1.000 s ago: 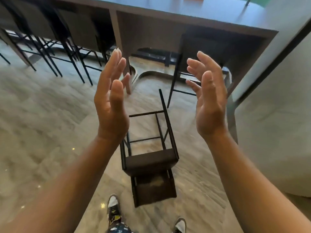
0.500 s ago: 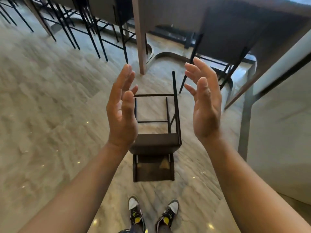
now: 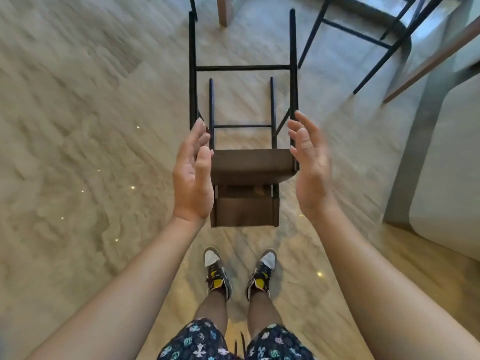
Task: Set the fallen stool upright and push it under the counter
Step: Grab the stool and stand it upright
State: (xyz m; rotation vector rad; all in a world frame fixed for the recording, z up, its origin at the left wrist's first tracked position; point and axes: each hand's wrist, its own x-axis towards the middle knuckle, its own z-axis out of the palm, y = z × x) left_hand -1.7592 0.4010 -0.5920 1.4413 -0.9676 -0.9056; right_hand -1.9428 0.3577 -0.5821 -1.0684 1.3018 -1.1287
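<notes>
No legible brand or writing anywhere; shorts (image 3: 207, 341) carry only a small printed pattern. Stool (image 3: 246, 165) lies on its back on the floor (image 3: 78, 152), black legs pointing away beyond the fingertips, brown seat between the two palms. Left hand (image 3: 193, 178) and right hand (image 3: 310, 167): fingers spread apart, holding nothing, palms facing inward on either side of the seat; contact cannot be told. Open pale marbled floor left of the left hand. Upright stool frame (image 3: 363, 37) and wall panel (image 3: 446, 165) right of the right hand. Shoes (image 3: 215, 271) below the wrists.
</notes>
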